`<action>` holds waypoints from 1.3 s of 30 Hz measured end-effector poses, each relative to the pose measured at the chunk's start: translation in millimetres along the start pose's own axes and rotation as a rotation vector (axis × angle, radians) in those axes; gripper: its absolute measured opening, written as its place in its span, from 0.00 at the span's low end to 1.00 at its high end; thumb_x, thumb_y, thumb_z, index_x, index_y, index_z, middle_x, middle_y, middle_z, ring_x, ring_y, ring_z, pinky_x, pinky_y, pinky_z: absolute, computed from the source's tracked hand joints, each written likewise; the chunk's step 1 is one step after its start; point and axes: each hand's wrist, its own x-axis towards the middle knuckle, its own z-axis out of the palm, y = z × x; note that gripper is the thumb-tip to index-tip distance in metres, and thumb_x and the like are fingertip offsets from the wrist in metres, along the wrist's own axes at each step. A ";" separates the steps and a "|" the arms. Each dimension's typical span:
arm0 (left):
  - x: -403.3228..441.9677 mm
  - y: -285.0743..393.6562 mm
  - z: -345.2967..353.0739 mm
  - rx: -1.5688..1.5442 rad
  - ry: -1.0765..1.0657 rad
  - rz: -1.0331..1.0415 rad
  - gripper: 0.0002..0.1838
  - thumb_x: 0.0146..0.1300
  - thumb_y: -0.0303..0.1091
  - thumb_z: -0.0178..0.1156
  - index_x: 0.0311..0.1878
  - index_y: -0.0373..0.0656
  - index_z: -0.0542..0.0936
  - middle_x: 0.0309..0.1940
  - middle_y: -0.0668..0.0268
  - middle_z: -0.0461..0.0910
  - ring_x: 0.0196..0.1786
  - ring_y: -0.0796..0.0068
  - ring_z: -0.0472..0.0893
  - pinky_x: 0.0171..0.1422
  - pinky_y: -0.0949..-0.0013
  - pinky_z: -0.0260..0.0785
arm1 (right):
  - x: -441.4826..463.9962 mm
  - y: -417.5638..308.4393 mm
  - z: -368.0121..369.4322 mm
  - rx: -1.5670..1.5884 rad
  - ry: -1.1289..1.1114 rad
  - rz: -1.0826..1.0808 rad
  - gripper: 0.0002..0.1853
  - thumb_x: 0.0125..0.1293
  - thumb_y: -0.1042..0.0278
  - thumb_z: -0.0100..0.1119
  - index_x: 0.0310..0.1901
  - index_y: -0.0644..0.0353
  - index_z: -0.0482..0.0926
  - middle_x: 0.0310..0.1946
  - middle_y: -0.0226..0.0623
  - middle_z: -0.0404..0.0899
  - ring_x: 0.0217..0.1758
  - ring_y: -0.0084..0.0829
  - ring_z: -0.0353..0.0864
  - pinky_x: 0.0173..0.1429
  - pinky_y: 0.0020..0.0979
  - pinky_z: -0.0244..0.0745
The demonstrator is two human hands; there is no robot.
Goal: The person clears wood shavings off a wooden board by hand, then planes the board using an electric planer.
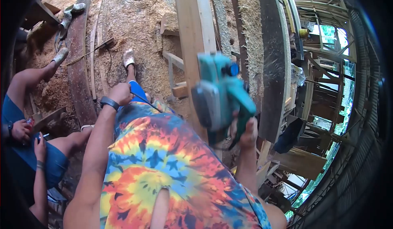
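A teal power planer (217, 94) is in my right hand (248, 134), whose fingers are wrapped round its rear handle. The planer is slightly blurred and overlaps a long pale wooden beam (190, 36); whether it touches the wood I cannot tell. On the other side, my left hand (121, 94) is closed on a dark cord (141, 99) near my thigh. A dark band circles that wrist.
Another person (24, 94) sits at the left. Wood shavings (135, 20) cover the ground, with a dark plank (80, 61) lying on it. Beyond the beam run more boards (272, 57). Stacked timber (301, 163) and a corrugated metal sheet (364, 118) stand at the right.
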 end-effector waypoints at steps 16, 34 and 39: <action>27.8 18.6 14.7 0.104 -0.085 0.167 0.15 0.55 0.43 0.67 0.32 0.39 0.84 0.33 0.47 0.85 0.40 0.46 0.86 0.47 0.48 0.78 | 7.3 -5.0 7.5 0.004 -0.001 0.002 0.43 0.68 0.26 0.52 0.52 0.72 0.73 0.17 0.35 0.73 0.16 0.25 0.72 0.24 0.30 0.72; 53.7 -16.1 -87.4 -0.279 0.147 -0.142 0.13 0.57 0.37 0.68 0.34 0.35 0.82 0.35 0.43 0.83 0.43 0.40 0.83 0.48 0.47 0.74 | 496.8 -195.4 145.4 -0.047 -0.158 -0.158 0.31 0.75 0.35 0.48 0.45 0.62 0.75 0.18 0.30 0.71 0.17 0.24 0.71 0.24 0.30 0.73; 80.0 -28.8 -105.9 -0.438 0.256 -0.083 0.14 0.58 0.36 0.69 0.40 0.35 0.81 0.30 0.46 0.81 0.37 0.44 0.82 0.44 0.52 0.74 | 615.6 -244.2 192.2 -0.002 -0.178 -0.180 0.29 0.75 0.36 0.49 0.44 0.61 0.76 0.18 0.30 0.71 0.17 0.25 0.71 0.24 0.32 0.73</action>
